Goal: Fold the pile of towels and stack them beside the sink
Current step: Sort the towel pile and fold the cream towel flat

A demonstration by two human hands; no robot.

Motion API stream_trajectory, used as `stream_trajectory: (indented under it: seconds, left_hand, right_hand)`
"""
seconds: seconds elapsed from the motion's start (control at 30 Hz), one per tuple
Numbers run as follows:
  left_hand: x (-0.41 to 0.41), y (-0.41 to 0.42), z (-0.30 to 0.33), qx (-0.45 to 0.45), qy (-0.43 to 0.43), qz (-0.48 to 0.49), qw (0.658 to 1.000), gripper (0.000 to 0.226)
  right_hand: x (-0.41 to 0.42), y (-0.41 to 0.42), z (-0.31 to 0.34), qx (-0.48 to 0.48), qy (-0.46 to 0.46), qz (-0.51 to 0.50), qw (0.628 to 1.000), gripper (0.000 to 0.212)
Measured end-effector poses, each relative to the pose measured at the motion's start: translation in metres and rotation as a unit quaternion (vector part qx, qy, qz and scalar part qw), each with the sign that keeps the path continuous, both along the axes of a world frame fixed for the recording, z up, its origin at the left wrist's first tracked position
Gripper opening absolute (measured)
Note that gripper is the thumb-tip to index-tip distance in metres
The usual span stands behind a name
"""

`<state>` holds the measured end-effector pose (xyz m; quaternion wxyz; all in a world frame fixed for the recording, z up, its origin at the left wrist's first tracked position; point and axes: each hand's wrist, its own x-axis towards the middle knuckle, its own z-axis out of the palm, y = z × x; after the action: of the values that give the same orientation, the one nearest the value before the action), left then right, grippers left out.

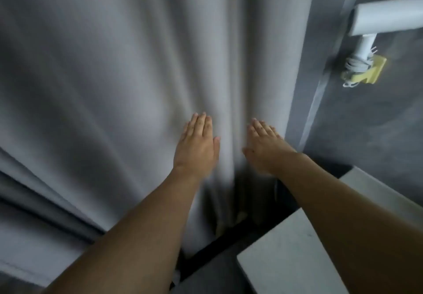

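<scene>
Grey cloth (119, 69) hangs ahead; I see my left hand (196, 147) and right hand (263, 147) pressed flat, fingers straight.

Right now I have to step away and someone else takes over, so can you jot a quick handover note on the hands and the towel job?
Left hand: open, fingers straight, flat against the grey hanging fabric.
Right hand: open, fingers straight, on the same fabric near its right edge, holding nothing.
Job's things: no towel pile, folded stack or sink in view. Whether the hanging fabric is a towel cannot be told.
Nearby: a white bar with a yellow clip on the grey wall; a pale ledge at lower right.
Done: nothing visible.
Left: find the pile, fold each towel, stack beside the sink.
</scene>
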<state>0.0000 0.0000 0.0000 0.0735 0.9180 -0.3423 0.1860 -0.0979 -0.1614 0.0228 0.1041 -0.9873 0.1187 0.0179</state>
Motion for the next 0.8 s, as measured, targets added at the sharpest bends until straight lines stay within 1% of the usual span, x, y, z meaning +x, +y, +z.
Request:
stream_trajectory:
  seconds: [0.07, 0.17, 0.33, 0.43, 0.5, 0.63, 0.8]
  left_hand:
    - [-0.007, -0.017, -0.019, 0.009, 0.016, -0.038, 0.999, 0.059]
    - [-0.024, -0.036, -0.058, 0.042, 0.058, -0.090, 0.993, 0.059]
    - [-0.048, -0.059, -0.118, 0.081, 0.124, -0.161, 0.976, 0.059]
    - [-0.065, -0.075, -0.149, 0.080, 0.176, -0.200, 0.961, 0.058]
    - [-0.075, -0.087, -0.169, 0.087, 0.199, -0.226, 0.949, 0.058]
    - [-0.098, -0.104, -0.203, 0.131, 0.230, -0.275, 0.924, 0.058]
    - [-0.142, -0.118, -0.218, 0.164, 0.221, -0.359, 0.892, 0.057]
  right_hand:
    - [-0.013, -0.013, -0.021, -0.005, 0.013, -0.018, 1.000, 0.065]
    - [-0.039, -0.030, -0.071, 0.005, 0.032, -0.061, 0.998, 0.065]
    - [-0.088, -0.043, -0.142, 0.034, 0.074, -0.147, 0.986, 0.067]
    - [-0.118, -0.040, -0.177, 0.056, 0.104, -0.192, 0.974, 0.068]
    - [-0.136, -0.038, -0.194, 0.064, 0.117, -0.227, 0.965, 0.067]
    - [-0.181, -0.034, -0.216, 0.093, 0.137, -0.295, 0.941, 0.066]
    - [-0.240, -0.019, -0.226, 0.141, 0.141, -0.371, 0.907, 0.066]
